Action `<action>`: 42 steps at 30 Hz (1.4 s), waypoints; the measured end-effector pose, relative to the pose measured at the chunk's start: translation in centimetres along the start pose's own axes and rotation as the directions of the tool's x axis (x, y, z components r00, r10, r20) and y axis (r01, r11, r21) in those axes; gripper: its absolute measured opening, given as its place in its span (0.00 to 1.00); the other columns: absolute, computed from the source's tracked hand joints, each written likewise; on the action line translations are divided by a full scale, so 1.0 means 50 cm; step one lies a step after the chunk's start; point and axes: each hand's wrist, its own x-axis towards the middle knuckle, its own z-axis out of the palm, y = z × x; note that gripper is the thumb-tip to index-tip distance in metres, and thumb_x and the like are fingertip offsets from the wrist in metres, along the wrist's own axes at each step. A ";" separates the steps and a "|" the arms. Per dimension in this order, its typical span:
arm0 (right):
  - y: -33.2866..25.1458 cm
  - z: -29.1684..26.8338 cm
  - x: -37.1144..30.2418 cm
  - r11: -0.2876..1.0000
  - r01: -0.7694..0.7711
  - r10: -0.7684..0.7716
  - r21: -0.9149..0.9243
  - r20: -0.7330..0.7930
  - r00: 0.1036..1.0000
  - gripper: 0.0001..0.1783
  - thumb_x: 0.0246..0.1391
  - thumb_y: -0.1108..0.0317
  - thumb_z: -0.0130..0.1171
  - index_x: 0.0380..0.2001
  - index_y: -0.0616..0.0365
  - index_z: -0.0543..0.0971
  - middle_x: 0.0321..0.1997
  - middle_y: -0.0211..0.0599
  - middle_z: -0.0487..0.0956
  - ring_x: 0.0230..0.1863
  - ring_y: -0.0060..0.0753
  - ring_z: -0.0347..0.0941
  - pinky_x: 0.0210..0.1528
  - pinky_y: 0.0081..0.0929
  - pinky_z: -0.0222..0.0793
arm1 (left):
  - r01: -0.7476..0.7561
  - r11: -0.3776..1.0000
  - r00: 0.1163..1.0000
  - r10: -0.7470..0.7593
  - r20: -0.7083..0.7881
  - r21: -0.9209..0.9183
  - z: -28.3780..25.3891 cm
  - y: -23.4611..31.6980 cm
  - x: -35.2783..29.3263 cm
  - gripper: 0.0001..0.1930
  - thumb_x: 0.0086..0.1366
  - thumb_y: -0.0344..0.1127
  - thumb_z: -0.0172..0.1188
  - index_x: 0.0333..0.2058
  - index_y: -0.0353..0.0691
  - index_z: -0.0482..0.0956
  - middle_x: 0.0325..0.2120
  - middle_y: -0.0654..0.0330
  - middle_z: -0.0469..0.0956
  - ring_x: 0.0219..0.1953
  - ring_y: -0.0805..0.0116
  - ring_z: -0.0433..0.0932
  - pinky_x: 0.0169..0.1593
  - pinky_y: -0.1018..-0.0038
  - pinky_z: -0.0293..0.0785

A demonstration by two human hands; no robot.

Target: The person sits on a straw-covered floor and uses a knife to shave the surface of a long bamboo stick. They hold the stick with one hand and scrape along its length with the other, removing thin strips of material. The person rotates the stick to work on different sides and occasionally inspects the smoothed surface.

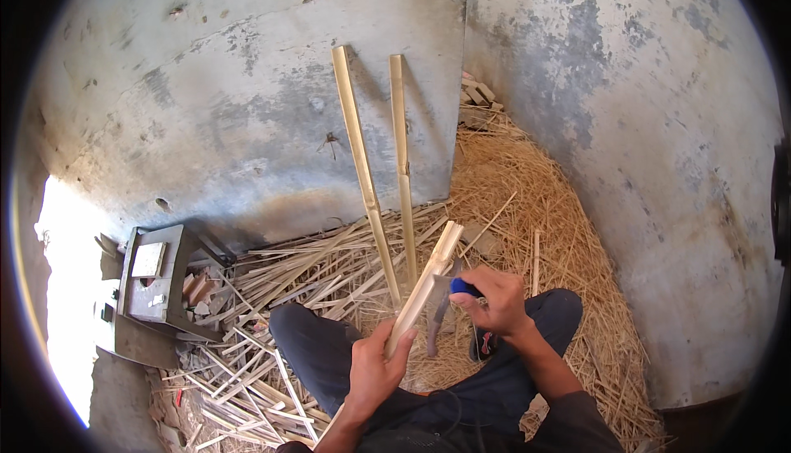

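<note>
My left hand (377,371) is closed around the lower end of a split bamboo piece (422,292), which slants up and away to the right with its pale hollow side showing. In my right hand (498,301) is a knife with a blue handle (466,288). Its grey blade lies against the bamboo's right edge, about midway along. My fingers hide part of the handle. Below the blade, between my bent legs, a tool with a brown handle (434,333) sits on the straw-coloured litter; its upper part is partly covered, so its kind is unclear.
Two long bamboo strips (356,119) (400,123) lean on the worn grey wall (247,107) ahead. Many thin strips (280,276) lie scattered at left, and a heap of shavings (515,177) runs along the right wall. A dark metal box (156,276) stands by the bright opening.
</note>
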 end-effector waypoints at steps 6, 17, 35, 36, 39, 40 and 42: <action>-0.011 -0.002 0.003 0.995 0.066 -0.065 -0.079 0.017 0.998 0.18 0.59 0.51 0.73 0.38 0.55 0.86 0.28 0.32 0.83 0.23 0.36 0.81 0.26 0.31 0.75 | -0.036 0.999 0.999 0.036 0.007 0.010 0.017 0.008 0.000 0.13 0.73 0.36 0.67 0.47 0.31 0.82 0.25 0.41 0.82 0.27 0.42 0.85 0.31 0.61 0.77; 0.096 -0.037 0.040 0.970 -0.217 0.178 -0.111 -0.286 0.942 0.15 0.66 0.57 0.67 0.42 0.60 0.87 0.25 0.34 0.82 0.22 0.27 0.77 0.25 0.30 0.69 | 0.029 0.998 0.998 -0.032 0.049 0.063 0.013 -0.004 -0.024 0.13 0.74 0.38 0.66 0.46 0.33 0.82 0.21 0.43 0.79 0.24 0.43 0.84 0.29 0.60 0.76; -0.003 -0.009 0.000 0.998 0.010 -0.009 -0.060 0.010 1.000 0.20 0.60 0.50 0.73 0.36 0.59 0.86 0.27 0.36 0.84 0.23 0.38 0.81 0.26 0.31 0.75 | -0.044 0.995 0.999 0.043 0.013 0.091 0.023 -0.013 -0.014 0.12 0.73 0.38 0.67 0.41 0.34 0.79 0.21 0.41 0.79 0.26 0.38 0.83 0.28 0.56 0.74; -0.003 -0.011 0.001 0.997 0.003 -0.002 -0.073 0.007 1.000 0.21 0.61 0.50 0.73 0.35 0.60 0.86 0.27 0.38 0.83 0.22 0.38 0.80 0.26 0.31 0.75 | -0.038 0.995 0.999 0.037 0.016 0.091 0.023 -0.013 -0.014 0.12 0.73 0.38 0.67 0.41 0.34 0.79 0.21 0.41 0.79 0.26 0.37 0.83 0.28 0.55 0.74; 0.017 -0.009 0.009 0.994 0.017 -0.022 -0.110 -0.051 0.998 0.18 0.60 0.51 0.73 0.36 0.55 0.87 0.27 0.32 0.84 0.22 0.35 0.81 0.24 0.30 0.74 | -0.027 0.996 0.999 0.025 0.020 0.081 0.022 -0.013 -0.012 0.12 0.73 0.38 0.67 0.41 0.34 0.78 0.21 0.41 0.79 0.26 0.37 0.82 0.28 0.55 0.74; 0.018 -0.006 0.008 0.994 0.014 -0.020 -0.106 -0.054 0.998 0.18 0.60 0.50 0.73 0.36 0.55 0.87 0.27 0.32 0.84 0.22 0.35 0.81 0.24 0.30 0.74 | -0.025 0.997 1.000 0.023 0.022 0.070 0.022 -0.015 -0.015 0.12 0.73 0.38 0.67 0.41 0.34 0.78 0.21 0.41 0.79 0.26 0.37 0.82 0.28 0.55 0.74; 0.017 0.000 0.003 0.996 0.004 -0.010 -0.094 -0.060 0.998 0.17 0.61 0.50 0.72 0.35 0.54 0.86 0.27 0.32 0.84 0.21 0.35 0.80 0.24 0.30 0.73 | -0.022 0.997 0.999 0.020 0.032 0.072 0.019 -0.019 -0.019 0.12 0.73 0.38 0.66 0.40 0.34 0.78 0.21 0.41 0.79 0.25 0.37 0.82 0.28 0.55 0.73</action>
